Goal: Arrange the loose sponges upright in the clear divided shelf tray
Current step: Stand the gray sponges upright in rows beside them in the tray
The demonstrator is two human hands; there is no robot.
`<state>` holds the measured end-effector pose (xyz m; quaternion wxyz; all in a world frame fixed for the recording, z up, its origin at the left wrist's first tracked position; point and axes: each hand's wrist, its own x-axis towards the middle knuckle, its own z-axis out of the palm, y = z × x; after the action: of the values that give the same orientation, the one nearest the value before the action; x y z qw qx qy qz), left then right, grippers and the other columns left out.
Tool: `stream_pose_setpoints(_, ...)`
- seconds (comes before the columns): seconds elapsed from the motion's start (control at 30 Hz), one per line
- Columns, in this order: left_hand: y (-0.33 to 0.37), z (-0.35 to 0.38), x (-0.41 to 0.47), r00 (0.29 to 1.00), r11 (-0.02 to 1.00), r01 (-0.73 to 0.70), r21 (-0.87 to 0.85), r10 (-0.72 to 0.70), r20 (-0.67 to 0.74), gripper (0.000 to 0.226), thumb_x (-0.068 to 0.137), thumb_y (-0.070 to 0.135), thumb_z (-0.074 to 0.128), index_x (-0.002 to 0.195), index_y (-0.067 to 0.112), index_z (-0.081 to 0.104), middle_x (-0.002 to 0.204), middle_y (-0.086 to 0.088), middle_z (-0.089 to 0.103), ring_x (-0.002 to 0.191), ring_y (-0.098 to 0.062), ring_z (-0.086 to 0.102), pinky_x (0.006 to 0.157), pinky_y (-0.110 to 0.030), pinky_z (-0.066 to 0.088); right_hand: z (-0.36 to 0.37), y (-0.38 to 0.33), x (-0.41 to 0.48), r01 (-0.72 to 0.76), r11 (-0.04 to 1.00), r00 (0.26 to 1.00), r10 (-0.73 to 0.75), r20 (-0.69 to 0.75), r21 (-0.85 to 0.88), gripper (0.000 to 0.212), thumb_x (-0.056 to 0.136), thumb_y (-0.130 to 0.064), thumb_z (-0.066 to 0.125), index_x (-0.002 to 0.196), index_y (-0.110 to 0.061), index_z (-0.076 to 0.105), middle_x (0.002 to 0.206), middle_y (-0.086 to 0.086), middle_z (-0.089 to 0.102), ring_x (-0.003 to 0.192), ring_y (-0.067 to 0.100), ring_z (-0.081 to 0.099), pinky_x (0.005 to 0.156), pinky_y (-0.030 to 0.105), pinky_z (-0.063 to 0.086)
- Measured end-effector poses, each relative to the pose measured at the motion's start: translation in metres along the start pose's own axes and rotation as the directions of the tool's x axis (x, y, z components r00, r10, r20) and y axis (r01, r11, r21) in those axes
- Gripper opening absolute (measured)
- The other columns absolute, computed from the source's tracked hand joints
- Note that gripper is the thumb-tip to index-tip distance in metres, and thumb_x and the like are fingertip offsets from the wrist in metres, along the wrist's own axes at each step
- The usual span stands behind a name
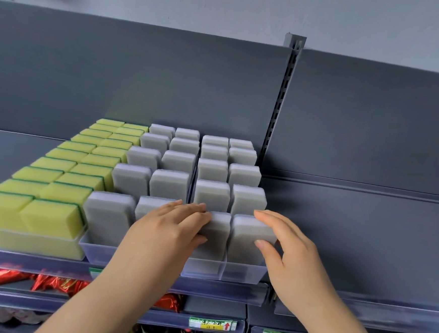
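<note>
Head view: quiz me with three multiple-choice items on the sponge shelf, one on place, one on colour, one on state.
1. The right hand touches: A a yellow sponge; B the front grey sponge of the rightmost column; C a price label.
2. The thin layer on the yellow sponges is: A red; B green; C blue.
3. The grey sponges in the clear tray are: A upright; B flat in a stack; C loose on the shelf.
Key: 1 B, its thumb and fingers lie on that sponge; 2 B, green edges show along each; 3 A, they stand on end in rows.
</note>
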<state>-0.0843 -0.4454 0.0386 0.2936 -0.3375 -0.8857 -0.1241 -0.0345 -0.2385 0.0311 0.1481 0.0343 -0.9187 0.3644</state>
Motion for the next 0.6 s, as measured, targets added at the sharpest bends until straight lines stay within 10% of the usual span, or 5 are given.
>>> stream_pose_setpoints(0.4, 0.011, -0.01, 0.002, 0.991, 0.995, 0.025, 0.092, -0.037, 0.128, 0.048, 0.054, 0.03, 0.089, 0.096, 0.014, 0.073, 0.097, -0.001, 0.071, 0.083, -0.022, 0.07, 0.062, -0.03, 0.055, -0.01, 0.0, 0.0, 0.082, 0.989, 0.991, -0.068, 0.113, -0.125, 0.048, 0.093, -0.026, 0.051, 0.137, -0.035, 0.035, 0.134, -0.03, 0.025, 0.122, -0.012, 0.025, 0.087, -0.011, 0.009)
stream_pose_setpoints(0.6, 0.02, -0.012, 0.006, 0.986, 0.988, 0.075, 0.135, -0.094, 0.141, 0.047, 0.081, 0.043, 0.04, 0.104, 0.015, 0.069, 0.103, 0.0, 0.069, 0.088, -0.02, 0.068, 0.062, -0.027, 0.054, -0.019, 0.002, 0.008, 0.151, 0.976, 0.981, -0.128, 0.148, -0.159, 0.053, 0.091, -0.031, 0.052, 0.139, -0.035, 0.03, 0.141, -0.027, 0.024, 0.129, -0.009, 0.021, 0.089, -0.009, 0.006)
